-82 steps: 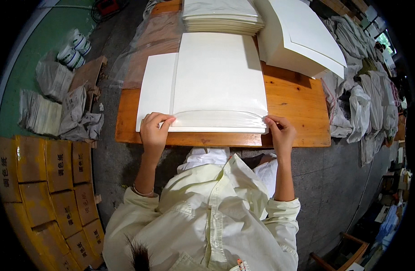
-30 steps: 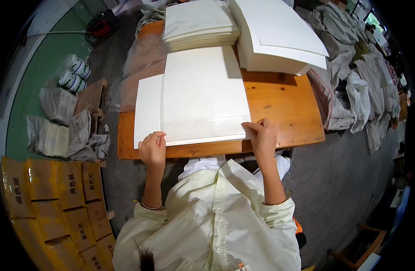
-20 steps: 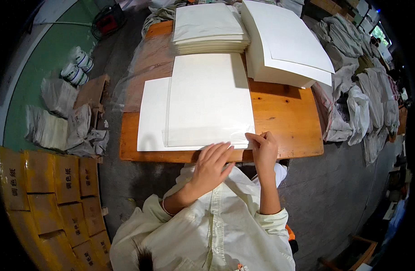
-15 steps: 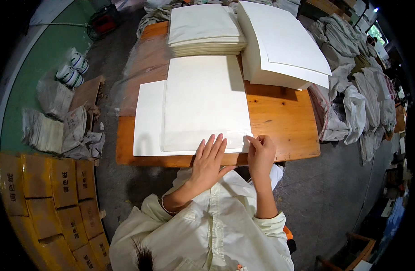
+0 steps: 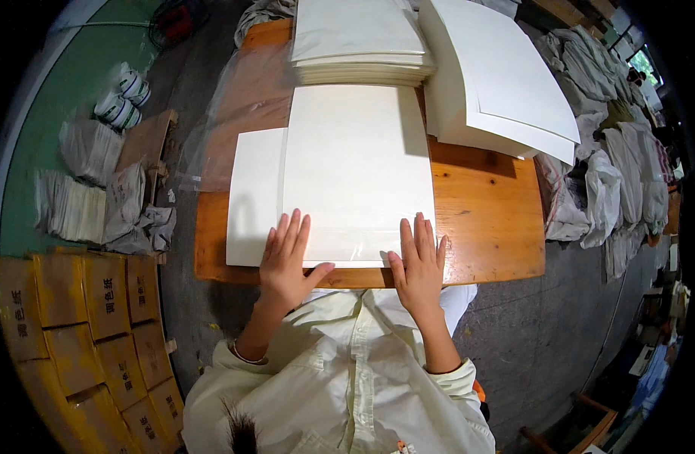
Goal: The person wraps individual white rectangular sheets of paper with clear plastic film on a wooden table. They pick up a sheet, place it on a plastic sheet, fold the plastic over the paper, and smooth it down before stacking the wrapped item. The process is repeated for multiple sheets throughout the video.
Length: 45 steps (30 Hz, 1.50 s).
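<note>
In front of me on the wooden table lies a pack of white paper in a clear plastic sleeve (image 5: pixel 359 166). Beneath its left side a second white sheet or stack (image 5: pixel 255 174) juts out. My left hand (image 5: pixel 285 253) rests flat near the pack's lower left corner, fingers spread. Flat on the lower right corner is my right hand (image 5: pixel 419 265), its fingers apart as well. Between the hands, the sleeve's clear lower edge catches the light. Neither hand grips anything.
Behind the pack stands a pile of wrapped white packs (image 5: pixel 359 45). A tall stack of white sheets (image 5: pixel 506 83) is at the back right of the wooden table (image 5: pixel 487 219). Clear plastic film (image 5: pixel 245 113) hangs over the table's left edge. Cardboard boxes (image 5: pixel 109 303) stand on the left.
My left hand has slid left to the pack's lower left. My right hand has gone from a pinch at the lower right corner to lying flat, fingers spread.
</note>
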### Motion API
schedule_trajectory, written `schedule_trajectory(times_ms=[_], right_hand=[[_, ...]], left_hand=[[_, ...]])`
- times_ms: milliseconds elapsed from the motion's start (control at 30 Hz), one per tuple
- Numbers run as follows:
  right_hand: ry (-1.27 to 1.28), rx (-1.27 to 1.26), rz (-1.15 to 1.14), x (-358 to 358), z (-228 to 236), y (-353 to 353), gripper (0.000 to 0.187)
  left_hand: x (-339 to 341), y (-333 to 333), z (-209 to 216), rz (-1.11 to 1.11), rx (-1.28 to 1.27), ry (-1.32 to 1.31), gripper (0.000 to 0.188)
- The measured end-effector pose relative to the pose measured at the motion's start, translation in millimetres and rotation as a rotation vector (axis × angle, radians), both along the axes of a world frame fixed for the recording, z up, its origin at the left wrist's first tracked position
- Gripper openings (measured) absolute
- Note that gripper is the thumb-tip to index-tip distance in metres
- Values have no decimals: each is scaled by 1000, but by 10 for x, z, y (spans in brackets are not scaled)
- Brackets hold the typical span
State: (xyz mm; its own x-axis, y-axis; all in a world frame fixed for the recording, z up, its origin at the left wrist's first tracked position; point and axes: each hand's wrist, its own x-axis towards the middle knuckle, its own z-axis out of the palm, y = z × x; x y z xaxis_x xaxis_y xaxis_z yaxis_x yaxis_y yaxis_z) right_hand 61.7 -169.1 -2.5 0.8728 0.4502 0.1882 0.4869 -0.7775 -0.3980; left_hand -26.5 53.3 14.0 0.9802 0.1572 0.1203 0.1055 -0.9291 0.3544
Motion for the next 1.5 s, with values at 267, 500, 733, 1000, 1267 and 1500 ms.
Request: schedule_trajectory(times_ms=[267, 500, 733, 1000, 1267, 1500], right_hand=[[7, -48, -58, 27, -4, 34, 57], [29, -90, -276, 129, -86, -224, 58], [-78, -34, -343, 303, -96, -495, 38], [272, 753, -291, 580, -333, -683, 22], [798, 1026, -148, 570, 275, -592, 51], [1118, 1123, -194, -90, 143, -263, 41]], left_hand=[[-19, 67, -81, 81, 6, -120, 89], [-4, 71, -199, 203, 136, -55, 88], [-3, 78, -279, 249, 156, 2, 70], [3, 71, -247, 251, 175, 29, 57], [-2, 71, -157, 263, 90, 5, 49], [13, 152, -135, 229, 23, -174, 37]])
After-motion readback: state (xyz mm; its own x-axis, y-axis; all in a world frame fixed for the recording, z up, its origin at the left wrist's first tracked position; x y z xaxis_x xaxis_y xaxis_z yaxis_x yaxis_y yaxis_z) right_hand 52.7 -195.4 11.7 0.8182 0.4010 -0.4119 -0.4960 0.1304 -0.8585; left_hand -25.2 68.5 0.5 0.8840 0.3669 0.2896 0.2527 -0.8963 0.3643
